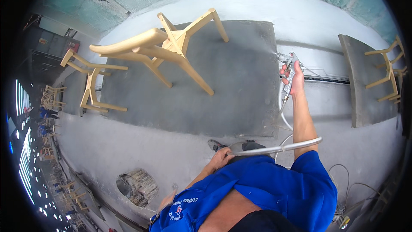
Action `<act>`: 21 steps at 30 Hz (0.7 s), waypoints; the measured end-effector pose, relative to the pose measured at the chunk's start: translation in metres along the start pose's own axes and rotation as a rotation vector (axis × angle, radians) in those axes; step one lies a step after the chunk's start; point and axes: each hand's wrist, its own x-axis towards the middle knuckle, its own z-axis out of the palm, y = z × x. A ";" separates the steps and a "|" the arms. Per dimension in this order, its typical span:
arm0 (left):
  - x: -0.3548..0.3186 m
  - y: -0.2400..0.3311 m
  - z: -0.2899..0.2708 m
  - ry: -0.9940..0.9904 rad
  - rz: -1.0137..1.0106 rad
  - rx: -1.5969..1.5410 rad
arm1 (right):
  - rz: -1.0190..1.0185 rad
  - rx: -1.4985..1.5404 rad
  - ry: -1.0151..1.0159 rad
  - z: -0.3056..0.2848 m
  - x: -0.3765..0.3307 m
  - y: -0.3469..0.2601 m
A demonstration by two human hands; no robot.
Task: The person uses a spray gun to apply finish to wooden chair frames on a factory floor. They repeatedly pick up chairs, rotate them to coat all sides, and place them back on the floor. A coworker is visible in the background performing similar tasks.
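Note:
My right hand [293, 78] is stretched forward, gripping a metal spray gun [287, 61] whose nozzle points left, a faint mist leaving it toward the grey platform [240, 94]. On that platform a pale wooden chair frame [167, 47] lies tipped on its side, legs toward me. My left hand [220, 158] is low near my waist, closed around a grey hose [274, 149] that runs across my body to the gun. I wear a blue short-sleeved shirt.
A second wooden chair [90, 81] lies at the left on another board. At the right, one more chair [388, 71] rests on a grey platform [362, 86]. A round dusty bucket [136, 185] sits on the floor lower left. Thin cables [347, 184] trail lower right.

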 end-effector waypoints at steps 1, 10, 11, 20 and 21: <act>0.000 0.006 0.003 0.044 -0.033 0.004 | 0.026 -0.139 0.098 -0.002 0.002 -0.005; -0.028 0.042 -0.003 0.115 -0.039 0.136 | -0.099 -0.159 0.046 -0.007 0.026 -0.027; -0.032 0.047 -0.005 0.112 -0.069 0.147 | -0.035 -0.254 0.148 -0.004 0.032 -0.024; -0.069 0.057 -0.002 0.171 -0.101 -0.105 | 0.039 0.036 -0.185 0.008 0.020 -0.035; -0.072 0.059 0.002 0.172 -0.116 -0.172 | 0.004 0.148 -0.357 0.012 0.014 -0.039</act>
